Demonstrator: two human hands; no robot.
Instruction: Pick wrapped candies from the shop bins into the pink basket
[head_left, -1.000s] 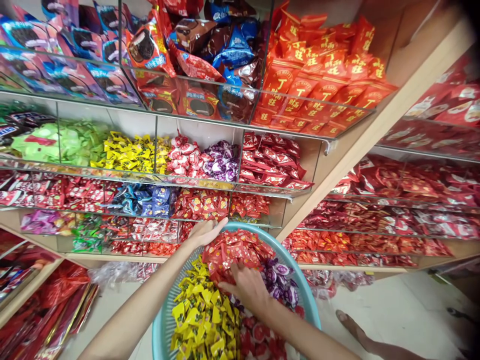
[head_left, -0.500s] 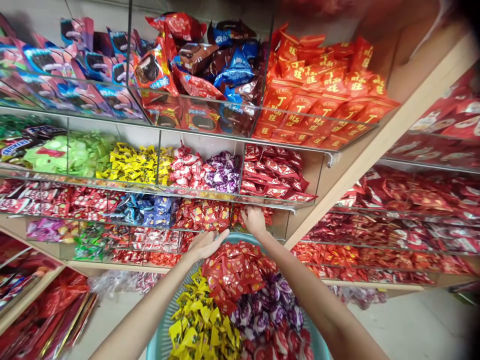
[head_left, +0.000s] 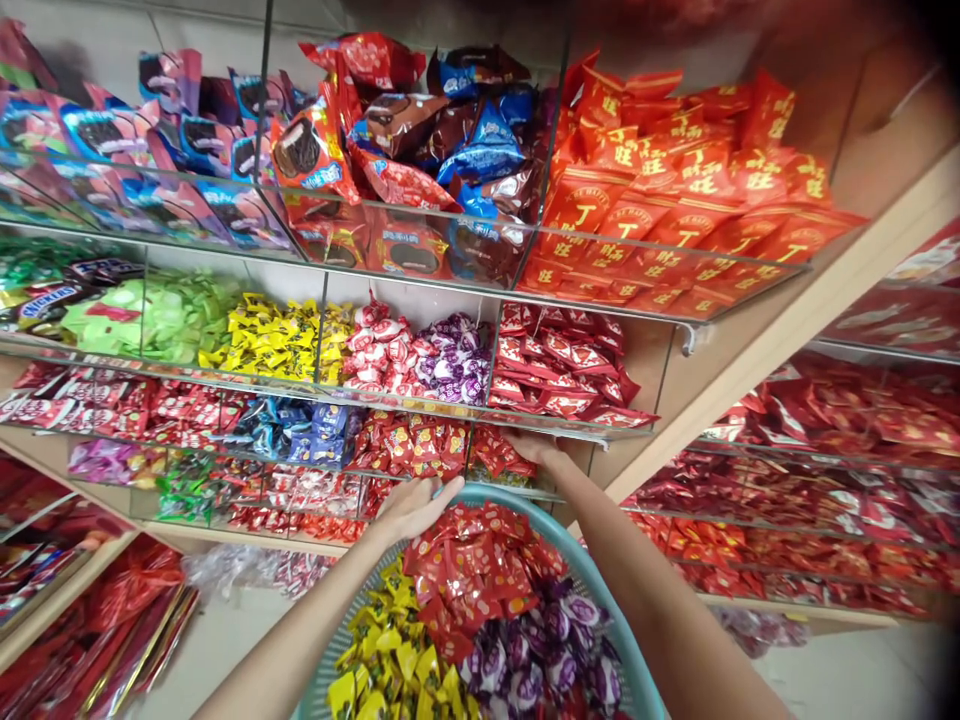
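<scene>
A teal plastic basket [head_left: 634, 640] stands before me, filled with yellow-wrapped candies [head_left: 394, 640], red-wrapped candies [head_left: 480, 560] and purple-and-white candies [head_left: 536, 640]. At its far left rim is my left hand [head_left: 415, 508], thumb stretched along the edge and fingers curled around it. My right hand [head_left: 536, 448] reaches past the basket into a low shelf compartment, beside red packets [head_left: 499, 450]. The shelf lip and the dim compartment hide its fingers, so what they hold does not show.
Above are glass-fronted shelves with orange-red packets [head_left: 675, 200], blue and brown snack packs [head_left: 450, 130] and yellow candies [head_left: 285, 335]. A wooden upright [head_left: 757, 350] slants on the right, with more red packets [head_left: 817, 500] beyond it. Red bags [head_left: 112, 630] lie at lower left.
My right hand has moved deeper into the red-packet compartment and slightly right, its fingers now hidden. The left hand stays at the basket rim. The view has shifted slightly.
</scene>
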